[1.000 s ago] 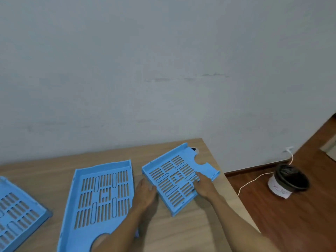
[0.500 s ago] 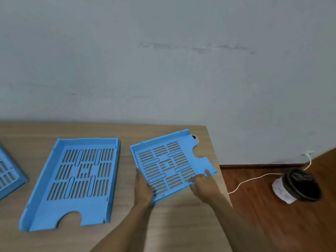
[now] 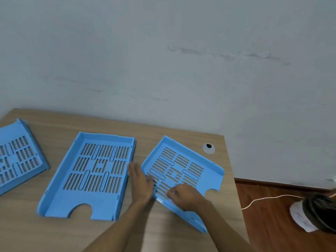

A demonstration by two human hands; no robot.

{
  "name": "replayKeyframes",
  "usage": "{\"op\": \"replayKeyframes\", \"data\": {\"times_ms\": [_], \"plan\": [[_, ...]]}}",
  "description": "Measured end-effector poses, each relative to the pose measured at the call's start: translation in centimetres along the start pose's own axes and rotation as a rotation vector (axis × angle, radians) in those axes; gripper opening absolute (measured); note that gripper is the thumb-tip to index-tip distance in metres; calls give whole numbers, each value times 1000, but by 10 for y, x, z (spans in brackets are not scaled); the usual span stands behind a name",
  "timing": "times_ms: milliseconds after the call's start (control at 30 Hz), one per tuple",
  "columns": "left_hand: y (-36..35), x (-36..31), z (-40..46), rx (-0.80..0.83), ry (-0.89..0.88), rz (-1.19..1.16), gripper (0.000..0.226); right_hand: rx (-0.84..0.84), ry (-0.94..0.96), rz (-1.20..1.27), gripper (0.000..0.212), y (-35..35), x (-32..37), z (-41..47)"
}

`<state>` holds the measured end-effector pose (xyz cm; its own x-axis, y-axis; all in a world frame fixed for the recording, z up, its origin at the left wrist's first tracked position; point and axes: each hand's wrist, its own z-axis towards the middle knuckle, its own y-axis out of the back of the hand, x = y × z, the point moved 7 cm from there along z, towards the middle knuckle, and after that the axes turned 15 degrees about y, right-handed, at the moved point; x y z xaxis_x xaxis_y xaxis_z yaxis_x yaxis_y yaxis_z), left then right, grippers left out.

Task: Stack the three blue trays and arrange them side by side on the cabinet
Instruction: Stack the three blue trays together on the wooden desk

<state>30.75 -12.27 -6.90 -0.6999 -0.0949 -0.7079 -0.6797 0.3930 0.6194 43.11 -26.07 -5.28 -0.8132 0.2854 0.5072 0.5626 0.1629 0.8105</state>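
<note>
Three blue slotted trays lie on the wooden cabinet top. The right tray is turned at an angle near the cabinet's right edge. My left hand lies flat against its left rim, fingers straight. My right hand presses on its near side, fingers curled over the rim. The middle tray rests flat with its notch toward me. The left tray is cut off by the frame's left edge.
A grey wall stands right behind the cabinet. A round cable hole sits by the back right corner. To the right, on the wooden floor, are a lined bin and a white cable.
The right tray has turned clockwise and moved nearer the right edge. Both hands shifted along it. The view swung left, showing more of the left tray.
</note>
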Motion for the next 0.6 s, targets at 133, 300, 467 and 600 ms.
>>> {"op": "replayKeyframes", "data": {"times_ms": [133,300,467,600], "plan": [[-8,18,-35,-56,101,-77,90,-305,-44,93,37,61,-32,10],[-33,26,-59,33,259,-387,79,-390,-145,-105,44,95,-102,16],[-36,17,-50,17,237,-393,78,-273,-233,-90,52,88,-143,23],[-41,17,-31,4,204,-380,77,-257,-255,-68,46,84,-152,19]]}}
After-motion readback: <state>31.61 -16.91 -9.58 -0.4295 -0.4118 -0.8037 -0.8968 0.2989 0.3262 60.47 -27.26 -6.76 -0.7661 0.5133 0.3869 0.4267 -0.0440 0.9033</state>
